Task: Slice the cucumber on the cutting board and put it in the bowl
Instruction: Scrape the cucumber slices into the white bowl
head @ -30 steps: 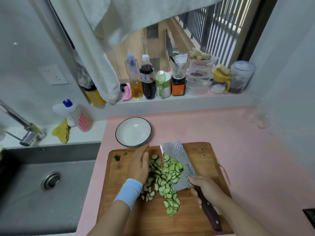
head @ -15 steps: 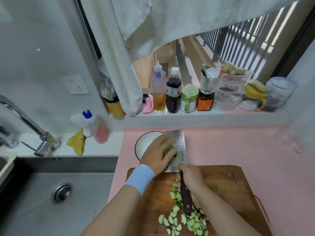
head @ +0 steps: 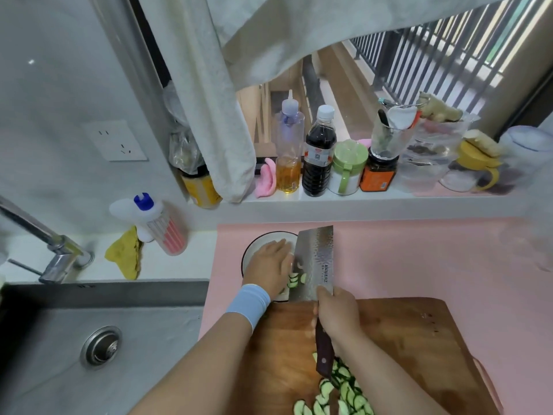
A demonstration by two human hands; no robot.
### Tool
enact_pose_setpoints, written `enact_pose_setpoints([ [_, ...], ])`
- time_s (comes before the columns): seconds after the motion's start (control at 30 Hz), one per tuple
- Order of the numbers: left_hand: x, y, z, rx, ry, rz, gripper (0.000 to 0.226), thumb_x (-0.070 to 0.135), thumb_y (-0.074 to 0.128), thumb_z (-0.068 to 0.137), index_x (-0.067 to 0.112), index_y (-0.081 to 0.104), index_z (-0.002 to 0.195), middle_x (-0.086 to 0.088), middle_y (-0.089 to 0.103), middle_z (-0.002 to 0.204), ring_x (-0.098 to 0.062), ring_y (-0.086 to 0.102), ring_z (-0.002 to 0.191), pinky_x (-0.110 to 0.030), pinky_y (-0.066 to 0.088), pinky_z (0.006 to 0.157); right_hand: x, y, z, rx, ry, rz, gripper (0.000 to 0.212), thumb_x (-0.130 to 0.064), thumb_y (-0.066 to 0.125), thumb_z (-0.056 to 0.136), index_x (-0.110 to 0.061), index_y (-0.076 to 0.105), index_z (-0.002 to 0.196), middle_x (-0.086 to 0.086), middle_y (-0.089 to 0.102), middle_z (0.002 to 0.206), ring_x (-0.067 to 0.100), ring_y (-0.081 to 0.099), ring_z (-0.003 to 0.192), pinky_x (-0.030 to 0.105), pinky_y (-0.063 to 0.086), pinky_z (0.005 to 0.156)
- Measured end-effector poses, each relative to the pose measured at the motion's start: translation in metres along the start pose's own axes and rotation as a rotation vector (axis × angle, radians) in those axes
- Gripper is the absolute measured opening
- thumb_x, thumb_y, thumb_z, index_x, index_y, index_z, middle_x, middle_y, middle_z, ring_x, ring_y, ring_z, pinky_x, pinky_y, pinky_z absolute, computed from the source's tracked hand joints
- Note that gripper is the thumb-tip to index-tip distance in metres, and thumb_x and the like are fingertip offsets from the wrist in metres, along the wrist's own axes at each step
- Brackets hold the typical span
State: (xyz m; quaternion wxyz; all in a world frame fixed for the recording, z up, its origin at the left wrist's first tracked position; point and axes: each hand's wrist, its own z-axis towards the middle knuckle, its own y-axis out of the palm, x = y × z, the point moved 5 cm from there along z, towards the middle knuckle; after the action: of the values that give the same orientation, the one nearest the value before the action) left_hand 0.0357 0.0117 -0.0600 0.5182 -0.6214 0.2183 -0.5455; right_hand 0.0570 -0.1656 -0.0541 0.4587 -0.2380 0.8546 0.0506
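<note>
My right hand (head: pixel 338 316) grips the dark wooden handle of a cleaver (head: pixel 314 262), whose wide steel blade hangs over the white bowl (head: pixel 260 239). My left hand (head: pixel 269 265), with a light blue wristband, lies flat with straight fingers over the bowl against the blade's side. A few cucumber slices (head: pixel 294 278) show between the hand and blade, above the bowl. More cucumber slices (head: pixel 338 393) lie in a pile on the wooden cutting board (head: pixel 419 339), near its front edge.
The board and bowl sit on a pink mat (head: pixel 419 250). A steel sink (head: pixel 89 339) with a faucet (head: pixel 57 250) lies to the left. Bottles and jars (head: pixel 317 151) line the window ledge behind. A cloth (head: pixel 209 100) hangs over the ledge.
Both hands carried cucumber slices on the cleaver blade from the board up over the bowl. My left hand now lies flatter over the bowl, and fewer slices sit on the blade.
</note>
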Motion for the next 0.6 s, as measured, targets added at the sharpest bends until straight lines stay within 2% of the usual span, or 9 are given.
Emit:
enact_pose_setpoints([
  [0.1,0.018,0.006,-0.017,-0.019,0.165,-0.003,0.048,0.042,0.043,0.095,0.023,0.054,0.138,-0.001,0.048,0.146,-0.023,0.04,0.134,-0.034,0.032,0.113,-0.003,0.003,0.002,0.004,-0.002,0.001,0.023,-0.015,0.048,0.101,-0.003,0.054,0.084,0.016,0.052,0.062,0.023,0.047,0.035,0.031,0.044,0.04],
  [0.13,0.013,0.011,-0.019,-0.023,0.155,0.012,0.049,0.044,0.04,0.095,0.022,0.057,0.135,-0.004,0.049,0.144,-0.027,0.042,0.133,-0.038,0.034,0.111,-0.004,0.004,0.002,0.007,-0.007,0.006,0.023,-0.014,0.048,0.101,-0.002,0.054,0.083,0.016,0.051,0.061,0.023,0.047,0.034,0.032,0.044,0.041],
  [0.2,-0.005,0.011,-0.019,0.014,-0.018,0.006,0.046,0.04,0.038,0.097,0.021,0.057,0.135,-0.007,0.048,0.145,-0.03,0.042,0.134,-0.038,0.032,0.112,-0.005,0.004,0.001,0.01,-0.011,0.001,0.022,-0.014,0.048,0.101,-0.002,0.054,0.083,0.016,0.051,0.062,0.024,0.047,0.034,0.034,0.046,0.042],
  [0.27,-0.019,0.008,-0.021,0.049,-0.147,-0.038,0.041,0.027,0.043,0.099,0.02,0.053,0.139,-0.005,0.045,0.148,-0.026,0.039,0.136,-0.029,0.026,0.113,-0.005,0.004,0.0,0.008,-0.007,-0.002,0.021,-0.015,0.047,0.101,-0.003,0.053,0.085,0.015,0.051,0.063,0.024,0.048,0.036,0.036,0.046,0.043],
  [0.37,-0.008,0.0,-0.027,0.083,0.021,-0.136,0.042,0.015,0.047,0.095,0.02,0.057,0.136,0.001,0.053,0.141,-0.017,0.044,0.132,-0.019,0.025,0.111,-0.004,0.004,0.0,0.018,-0.005,-0.003,0.021,-0.016,0.047,0.101,-0.004,0.053,0.085,0.015,0.051,0.063,0.023,0.047,0.036,0.035,0.045,0.044],
  [0.43,0.003,0.003,-0.035,0.046,0.219,-0.079,0.043,0.011,0.054,0.087,0.02,0.064,0.128,0.003,0.06,0.134,-0.016,0.05,0.125,-0.024,0.035,0.107,-0.005,0.004,0.002,0.034,-0.01,-0.01,0.022,-0.016,0.047,0.101,-0.002,0.054,0.085,0.015,0.052,0.06,0.024,0.047,0.035,0.034,0.045,0.043],
  [0.47,0.001,0.009,-0.036,0.015,0.258,-0.002,0.046,0.009,0.062,0.079,0.019,0.067,0.124,0.004,0.064,0.129,-0.018,0.055,0.12,-0.029,0.042,0.103,-0.005,0.004,0.002,0.04,-0.01,-0.018,0.022,-0.016,0.047,0.101,-0.001,0.054,0.086,0.015,0.052,0.056,0.024,0.047,0.035,0.034,0.045,0.043],
  [0.53,-0.013,0.014,-0.033,-0.033,0.16,0.176,0.051,0.006,0.076,0.059,0.02,0.074,0.108,0.006,0.07,0.115,-0.024,0.064,0.108,-0.034,0.052,0.09,-0.005,0.003,0.002,0.037,-0.011,-0.028,0.022,-0.017,0.047,0.101,0.0,0.056,0.089,0.011,0.053,0.05,0.025,0.049,0.037,0.037,0.048,0.044],
  [0.6,-0.025,0.007,-0.033,-0.006,0.035,0.212,0.05,0.002,0.076,0.053,0.017,0.076,0.1,0.002,0.072,0.108,-0.028,0.066,0.1,-0.033,0.055,0.083,-0.005,0.001,0.001,0.033,-0.024,-0.044,0.023,-0.017,0.047,0.101,-0.001,0.058,0.09,0.009,0.053,0.05,0.026,0.05,0.039,0.036,0.049,0.044],
])
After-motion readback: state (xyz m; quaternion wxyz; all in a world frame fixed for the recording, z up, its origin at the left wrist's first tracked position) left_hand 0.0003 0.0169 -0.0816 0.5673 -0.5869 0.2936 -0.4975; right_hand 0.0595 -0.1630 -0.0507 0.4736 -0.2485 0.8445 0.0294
